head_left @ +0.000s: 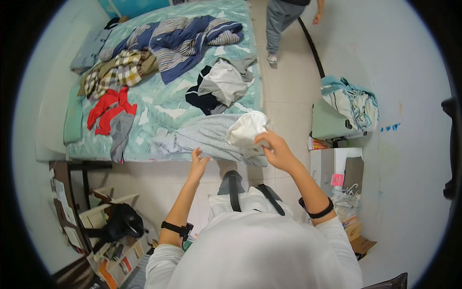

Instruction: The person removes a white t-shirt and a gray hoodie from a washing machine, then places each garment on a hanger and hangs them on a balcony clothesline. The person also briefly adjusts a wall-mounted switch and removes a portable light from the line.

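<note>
My right hand grips the edge of a bunched white fabric item, perhaps a cap or a folded garment, over the near right corner of the bed. Beneath it, a light grey garment lies spread along the near edge of the mattress. My left hand is just off that edge, holding nothing, with its fingers apart. Farther back is a heap with a white and grey shirt on top of a black garment.
On the bed lie a red and grey garment, a plaid shirt and a blue striped quilt. Another person stands beyond. Clothes top a green suitcase at right. A shelf is lower left.
</note>
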`<move>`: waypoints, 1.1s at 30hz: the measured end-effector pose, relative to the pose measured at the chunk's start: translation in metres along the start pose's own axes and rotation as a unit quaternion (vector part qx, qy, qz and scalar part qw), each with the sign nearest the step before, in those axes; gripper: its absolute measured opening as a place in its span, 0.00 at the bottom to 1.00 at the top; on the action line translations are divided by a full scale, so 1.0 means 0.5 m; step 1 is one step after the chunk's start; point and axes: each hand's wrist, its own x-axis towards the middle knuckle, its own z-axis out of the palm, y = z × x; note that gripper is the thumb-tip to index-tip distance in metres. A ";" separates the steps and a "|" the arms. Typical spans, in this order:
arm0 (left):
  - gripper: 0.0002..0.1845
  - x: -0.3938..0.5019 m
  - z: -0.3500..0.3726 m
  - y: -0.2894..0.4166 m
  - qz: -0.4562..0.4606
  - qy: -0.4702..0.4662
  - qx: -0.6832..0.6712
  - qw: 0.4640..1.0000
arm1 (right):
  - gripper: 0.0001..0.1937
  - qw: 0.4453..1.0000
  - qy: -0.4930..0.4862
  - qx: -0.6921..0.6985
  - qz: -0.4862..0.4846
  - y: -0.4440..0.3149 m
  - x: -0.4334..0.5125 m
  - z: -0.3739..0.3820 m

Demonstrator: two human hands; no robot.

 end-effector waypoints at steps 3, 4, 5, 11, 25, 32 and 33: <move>0.42 -0.022 0.090 0.165 0.232 -0.143 0.136 0.953 | 0.20 0.996 0.068 -0.029 -0.051 -0.051 -0.058 -0.048; 0.43 -0.031 0.119 0.229 0.227 -0.210 0.134 0.941 | 0.21 0.992 0.099 -0.047 -0.060 -0.069 -0.078 -0.070; 0.44 -0.046 0.143 0.290 0.261 -0.288 0.125 0.913 | 0.21 0.985 0.157 -0.051 -0.058 -0.084 -0.104 -0.098; 0.40 -0.103 0.301 0.513 0.340 -0.633 -0.006 0.695 | 0.14 0.889 0.319 0.266 -0.193 -0.104 -0.294 -0.262; 0.19 -0.400 0.924 0.290 0.009 -0.557 0.186 0.809 | 0.12 0.798 0.492 0.315 0.147 0.510 -0.956 -0.269; 0.06 -0.520 1.185 0.305 -0.022 -0.523 0.499 0.691 | 0.14 0.573 0.601 0.105 0.547 0.984 -1.261 -0.293; 0.06 -0.529 1.212 0.304 -0.033 -0.510 0.521 0.683 | 0.15 0.524 0.628 0.142 0.557 1.022 -1.279 -0.319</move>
